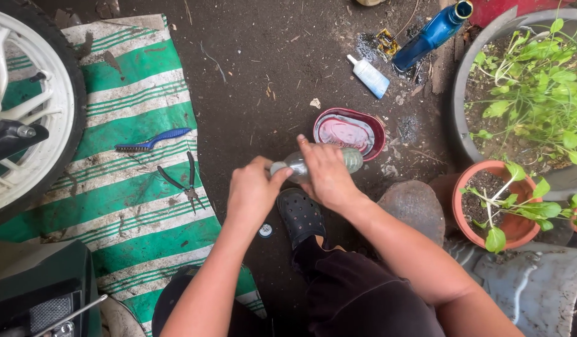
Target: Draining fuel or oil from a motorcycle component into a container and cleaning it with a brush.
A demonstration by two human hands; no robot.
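Both forearms reach up from the bottom of the frame to one clear bottle (313,163) held at centre.

Nearest the lens, dark trousers and one black clog (300,216) are seen, with one small round cap (265,230) beside it on the dirt. The right hand (327,176) is wrapped over the bottle's body, lying sideways; the left hand (253,190) is pinched closed on its neck end. Just above, one red oval dish (350,131) sits. On the green striped mat (132,187) at left lie one blue wire brush (152,140) and one pair of pliers (185,182). One wheel (26,106) fills the upper left. Two planted pots, one small terracotta pot (498,203) and one large grey planter (526,81), stand at right; one blue bottle (431,36) and one white tube (369,76) lie at upper right.
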